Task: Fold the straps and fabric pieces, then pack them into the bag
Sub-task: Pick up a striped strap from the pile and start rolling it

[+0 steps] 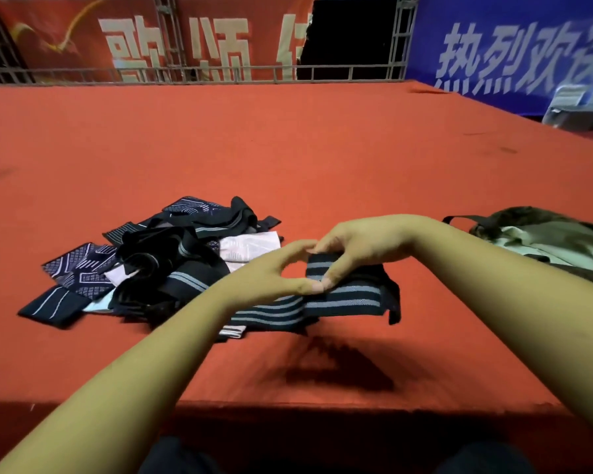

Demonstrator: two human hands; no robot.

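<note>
Plainly, two bare hands are at work over one strap. The left hand and the right hand meet fingertip to fingertip, and both pinch the same striped strap. The left thumb and forefinger curve round to its folded edge, and the right fingers curl down over its top. Neither hand is loose.

The strap is dark navy, almost black, with pale grey stripes running along its length. It looks like a flat, woven band. It is doubled over where the hands hold it, raised a little off the red surface, and it throws a dark shadow there. Its right end droops in a short tail, and the other end trails left and down toward the pile.

That is one pile, just left of the hands. It is a tangle of more dark grey-striped straps, navy pieces with a white line pattern, and some pale fabric pieces. They overlap too much for me to count them exactly.

One bag, olive green with a paler lining showing, lies slumped on the surface at the right, beyond the right forearm and apart from the strap.

Behind stand two banners, one red banner and one blue banner, with a metal railing along the far edge.
</note>
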